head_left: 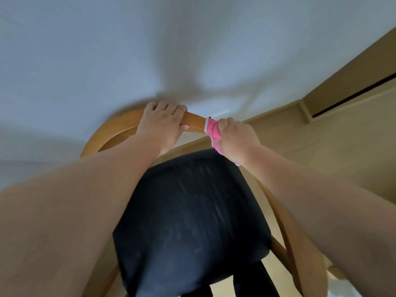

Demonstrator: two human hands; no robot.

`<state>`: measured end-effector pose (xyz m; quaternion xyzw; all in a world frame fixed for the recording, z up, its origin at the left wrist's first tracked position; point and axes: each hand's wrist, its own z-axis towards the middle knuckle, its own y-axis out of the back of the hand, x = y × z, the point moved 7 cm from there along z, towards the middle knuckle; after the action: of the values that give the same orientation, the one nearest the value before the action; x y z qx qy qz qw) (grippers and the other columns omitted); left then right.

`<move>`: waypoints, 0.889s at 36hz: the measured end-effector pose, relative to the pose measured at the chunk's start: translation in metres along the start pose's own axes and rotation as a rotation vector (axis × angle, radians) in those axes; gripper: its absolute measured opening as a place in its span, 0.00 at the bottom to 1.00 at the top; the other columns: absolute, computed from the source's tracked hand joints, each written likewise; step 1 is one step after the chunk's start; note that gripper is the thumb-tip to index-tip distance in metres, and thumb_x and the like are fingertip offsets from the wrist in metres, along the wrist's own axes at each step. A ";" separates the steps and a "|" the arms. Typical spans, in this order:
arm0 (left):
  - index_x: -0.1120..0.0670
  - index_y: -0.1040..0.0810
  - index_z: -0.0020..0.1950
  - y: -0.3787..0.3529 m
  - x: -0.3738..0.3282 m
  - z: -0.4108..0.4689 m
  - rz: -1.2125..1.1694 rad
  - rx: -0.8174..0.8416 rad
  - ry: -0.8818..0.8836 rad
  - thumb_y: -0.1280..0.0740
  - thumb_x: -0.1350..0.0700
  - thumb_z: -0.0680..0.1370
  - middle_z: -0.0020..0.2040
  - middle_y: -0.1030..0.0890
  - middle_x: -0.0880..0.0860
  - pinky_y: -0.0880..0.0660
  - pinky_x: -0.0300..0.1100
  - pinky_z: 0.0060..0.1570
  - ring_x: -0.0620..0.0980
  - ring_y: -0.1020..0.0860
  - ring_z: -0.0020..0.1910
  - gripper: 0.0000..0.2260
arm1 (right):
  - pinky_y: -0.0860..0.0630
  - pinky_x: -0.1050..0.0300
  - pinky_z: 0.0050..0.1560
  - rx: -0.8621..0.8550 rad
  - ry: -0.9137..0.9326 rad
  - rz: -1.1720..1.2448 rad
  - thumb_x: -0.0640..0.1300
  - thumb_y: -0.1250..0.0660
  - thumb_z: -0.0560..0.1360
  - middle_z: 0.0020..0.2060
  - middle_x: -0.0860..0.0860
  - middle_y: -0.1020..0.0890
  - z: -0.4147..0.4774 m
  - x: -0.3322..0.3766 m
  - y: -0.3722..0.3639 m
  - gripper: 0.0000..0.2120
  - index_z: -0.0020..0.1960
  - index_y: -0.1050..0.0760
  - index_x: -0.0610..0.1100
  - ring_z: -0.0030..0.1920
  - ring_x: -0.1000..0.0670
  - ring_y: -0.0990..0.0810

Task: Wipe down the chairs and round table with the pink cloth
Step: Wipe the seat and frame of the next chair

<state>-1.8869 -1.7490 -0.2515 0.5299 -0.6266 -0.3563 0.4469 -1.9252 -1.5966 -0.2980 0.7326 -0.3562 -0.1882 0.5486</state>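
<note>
A wooden chair [115,127] with a curved back rail and a black padded seat [188,215] stands right below me, against a white wall. My left hand [162,123] grips the top of the curved back rail. Just to its right, my right hand [235,140] is closed around the pink cloth [212,131], which is wrapped over the same rail. Both forearms reach forward over the seat. The round table is out of view.
A white wall [150,50] fills the upper view, with my shadow on it. Beige flooring and a wooden baseboard [334,129] run along the right. The chair's right armrest [297,243] curves down at the lower right.
</note>
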 end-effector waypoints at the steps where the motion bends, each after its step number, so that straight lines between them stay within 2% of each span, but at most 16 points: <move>1: 0.50 0.40 0.72 0.000 -0.001 0.000 0.007 -0.004 -0.003 0.52 0.41 0.81 0.69 0.31 0.51 0.40 0.51 0.66 0.54 0.34 0.67 0.23 | 0.32 0.52 0.41 0.002 -0.027 -0.005 0.52 0.43 0.80 0.52 0.44 0.26 -0.005 -0.004 -0.002 0.18 0.62 0.34 0.39 0.46 0.43 0.24; 6: 0.51 0.39 0.71 0.000 -0.003 0.001 0.040 0.000 0.005 0.51 0.41 0.81 0.67 0.30 0.53 0.38 0.53 0.65 0.56 0.32 0.65 0.22 | 0.36 0.53 0.40 -0.036 -0.161 -0.007 0.54 0.42 0.78 0.51 0.45 0.27 -0.036 -0.023 -0.014 0.22 0.64 0.35 0.39 0.41 0.47 0.33; 9: 0.56 0.39 0.71 0.003 -0.014 0.006 0.077 0.046 0.003 0.51 0.41 0.81 0.66 0.31 0.56 0.38 0.56 0.66 0.57 0.33 0.65 0.25 | 0.35 0.54 0.39 -0.046 -0.167 -0.032 0.53 0.43 0.79 0.50 0.45 0.27 -0.039 -0.021 -0.012 0.21 0.63 0.35 0.39 0.40 0.47 0.33; 12: 0.57 0.37 0.70 0.010 -0.043 0.017 0.102 0.003 -0.195 0.49 0.42 0.81 0.66 0.30 0.56 0.38 0.55 0.67 0.56 0.32 0.65 0.24 | 0.34 0.55 0.37 -0.054 -0.172 -0.046 0.54 0.45 0.79 0.46 0.47 0.30 -0.039 -0.020 -0.008 0.20 0.62 0.35 0.40 0.39 0.48 0.31; 15: 0.56 0.38 0.72 0.003 -0.066 0.021 0.029 0.052 -0.368 0.51 0.43 0.81 0.67 0.30 0.55 0.36 0.52 0.66 0.56 0.31 0.65 0.24 | 0.34 0.55 0.38 -0.058 -0.188 -0.018 0.55 0.45 0.79 0.47 0.47 0.29 -0.043 -0.024 -0.010 0.21 0.64 0.35 0.40 0.40 0.48 0.31; 19: 0.55 0.41 0.72 -0.007 -0.069 0.026 0.095 0.100 -0.312 0.56 0.42 0.80 0.66 0.30 0.55 0.37 0.52 0.65 0.57 0.32 0.64 0.26 | 0.30 0.53 0.43 -0.064 -0.244 0.060 0.55 0.45 0.77 0.52 0.45 0.26 -0.058 -0.032 -0.017 0.26 0.68 0.37 0.40 0.45 0.46 0.28; 25: 0.54 0.36 0.67 -0.009 -0.075 0.030 0.132 0.079 -0.224 0.57 0.39 0.80 0.61 0.28 0.55 0.34 0.52 0.61 0.57 0.30 0.60 0.25 | 0.28 0.50 0.56 -0.040 -0.374 0.114 0.61 0.47 0.78 0.60 0.44 0.28 -0.106 -0.048 -0.027 0.34 0.75 0.45 0.39 0.56 0.44 0.27; 32: 0.54 0.34 0.65 -0.007 -0.076 0.030 0.173 0.067 -0.211 0.57 0.39 0.80 0.58 0.27 0.55 0.32 0.53 0.58 0.57 0.29 0.57 0.25 | 0.27 0.48 0.56 -0.031 -0.506 0.116 0.65 0.47 0.77 0.62 0.42 0.29 -0.150 -0.055 -0.042 0.39 0.76 0.48 0.38 0.56 0.42 0.27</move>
<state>-1.9100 -1.6766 -0.2825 0.4484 -0.7248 -0.3490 0.3896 -1.8488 -1.4496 -0.2947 0.6321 -0.5204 -0.3393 0.4632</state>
